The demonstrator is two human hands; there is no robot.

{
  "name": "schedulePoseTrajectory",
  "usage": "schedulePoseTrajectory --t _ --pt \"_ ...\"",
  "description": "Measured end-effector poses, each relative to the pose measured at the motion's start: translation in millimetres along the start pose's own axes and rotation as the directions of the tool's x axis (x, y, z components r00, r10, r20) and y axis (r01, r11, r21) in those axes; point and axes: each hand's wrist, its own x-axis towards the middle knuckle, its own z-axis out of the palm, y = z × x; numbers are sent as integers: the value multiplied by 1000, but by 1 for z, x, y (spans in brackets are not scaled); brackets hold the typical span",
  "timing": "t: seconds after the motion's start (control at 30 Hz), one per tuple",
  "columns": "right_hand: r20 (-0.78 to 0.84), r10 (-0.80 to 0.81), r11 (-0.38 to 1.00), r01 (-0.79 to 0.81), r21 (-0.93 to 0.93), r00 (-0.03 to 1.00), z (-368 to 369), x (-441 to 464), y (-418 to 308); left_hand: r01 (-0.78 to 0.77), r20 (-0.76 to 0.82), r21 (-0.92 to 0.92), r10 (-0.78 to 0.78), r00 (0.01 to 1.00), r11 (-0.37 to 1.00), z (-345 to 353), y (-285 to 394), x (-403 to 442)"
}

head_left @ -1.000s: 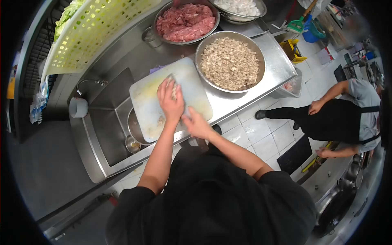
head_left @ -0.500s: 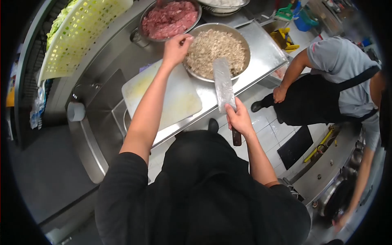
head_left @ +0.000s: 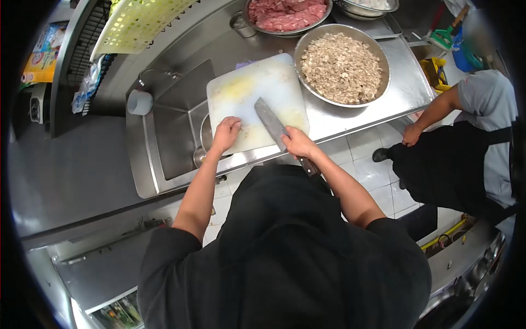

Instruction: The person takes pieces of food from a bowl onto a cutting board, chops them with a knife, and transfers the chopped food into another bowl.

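Stainless steel runs away in front of the person, a counter (head_left: 404,82) with a sink (head_left: 175,129) let into it off to the left of both hands. From here the yellow basket (head_left: 139,24), far beyond the left hand, is cut off at the top, and so are the raw meat (head_left: 287,15) straight past the blade and the bowl of white food (head_left: 368,11) farther right; I can't make out what that white stuff is. Under the board's left side, near the left hand, a round metal bowl (head_left: 205,133) is mostly hidden. Another person (head_left: 438,159) in a dark apron, well to the right of the grip, is partly lost at the dark rim of the view. As for the grip, the right hand (head_left: 299,143) is closed firmly round a cleaver (head_left: 268,119) where blade meets handle, the butt poking out behind toward the person's own apron. Its blade slants forward and left over the cutting board (head_left: 282,79); whether it touches the surface I can't tell. The left hand (head_left: 227,134), fingers curled, is at the board's near left part, apart from the blade, and I can't tell if anything is pinched there. Ahead and right of the cleaver, chopped brownish pieces (head_left: 342,68) fill a wide steel bowl (head_left: 298,57).
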Motion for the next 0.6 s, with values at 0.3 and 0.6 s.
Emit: schedulePoseTrajectory --t 0.3,0.6 --pt "160 -49 993 65 -98 986 42 11 -10 441 -52 -38 -443 895 896 11 12 -36" --pt "42 -150 988 151 -41 988 11 -26 -45 193 -318 -288 -284 905 938 37 52 9"
